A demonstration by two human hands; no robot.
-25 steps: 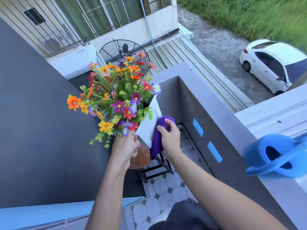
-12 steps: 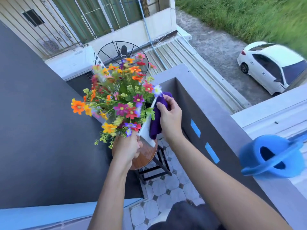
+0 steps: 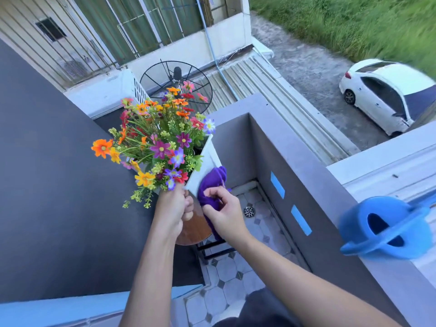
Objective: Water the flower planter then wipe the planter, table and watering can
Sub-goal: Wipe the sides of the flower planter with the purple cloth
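Observation:
A white planter (image 3: 204, 164) full of orange, purple, red and yellow flowers (image 3: 160, 142) is lifted and tilted above a small round wooden table (image 3: 195, 230). My left hand (image 3: 173, 207) grips the planter's near corner from below. My right hand (image 3: 223, 212) clutches a purple cloth (image 3: 213, 185) and presses it against the planter's white side near its lower end. The blue watering can (image 3: 384, 228) stands on top of the grey balcony wall at the right, apart from both hands. Most of the table top is hidden by my hands.
The grey balcony wall (image 3: 306, 166) runs along the right, with two blue tape strips on its inner face. A dark wall closes the left side. Below lies a tiled floor (image 3: 236, 279) with a drain. Beyond the wall are a satellite dish, roofs and a white car.
My right hand slid the purple cloth up the planter's side to its top rim and back down to the lower end. The planter stays held and tilted in my left hand.

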